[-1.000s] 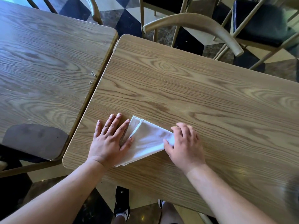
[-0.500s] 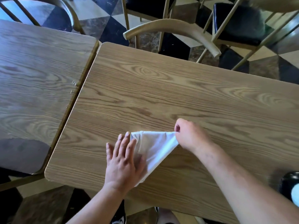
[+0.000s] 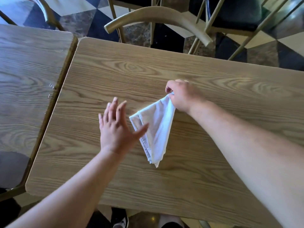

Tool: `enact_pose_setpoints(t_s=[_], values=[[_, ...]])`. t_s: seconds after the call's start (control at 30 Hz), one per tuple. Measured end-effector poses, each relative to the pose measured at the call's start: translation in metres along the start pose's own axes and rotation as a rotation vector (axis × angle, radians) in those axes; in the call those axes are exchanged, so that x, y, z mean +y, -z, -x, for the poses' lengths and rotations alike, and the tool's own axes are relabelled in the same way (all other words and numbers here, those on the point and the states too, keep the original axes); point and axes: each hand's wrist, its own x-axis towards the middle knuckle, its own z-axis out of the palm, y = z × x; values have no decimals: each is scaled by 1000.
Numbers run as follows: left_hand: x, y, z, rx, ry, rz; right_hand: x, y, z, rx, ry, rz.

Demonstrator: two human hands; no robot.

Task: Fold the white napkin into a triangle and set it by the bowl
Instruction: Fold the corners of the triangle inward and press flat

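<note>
The white napkin (image 3: 155, 129), folded into a triangle, hangs above the wooden table (image 3: 181, 76) from its top corner. My right hand (image 3: 181, 94) pinches that corner, and the napkin's lower point reaches toward the table's near side. My left hand (image 3: 115, 127) hovers just left of the napkin, fingers spread, thumb in front of the cloth's left edge, holding nothing. No bowl is in view.
A second wooden table (image 3: 29, 79) abuts on the left, a narrow gap between them. Metal-framed chairs (image 3: 158, 15) with dark seats stand beyond the far edge on a checkered floor. My shoes (image 3: 120, 218) show below the near edge.
My right hand has lifted the napkin off the table by one corner and carried it rightward. My left hand has let go of the cloth and risen, fingers spread.
</note>
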Motion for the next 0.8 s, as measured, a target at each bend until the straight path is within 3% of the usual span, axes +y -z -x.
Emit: enact_pose_setpoints(t_s=[0.1,0.2,0.33,0.47,0.67,0.8], values=[[-1,7,-45,-78,16,-82,-1,6,-10,6,-20,-21],[-11,4,-64,-178,-20,-152,1,3,-13,30,-207,-207],[-16,-3,-60,-163,-36,-204,3,-4,-17,46,-471,-499],[-15,-3,-62,-155,-37,-224,4,-6,-21,39,-605,-742],[-15,-3,-63,-155,-33,-225,0,-13,-2,41,-653,-850],[-17,-5,-64,-153,-40,-217,-8,-4,16,122,-520,-814]])
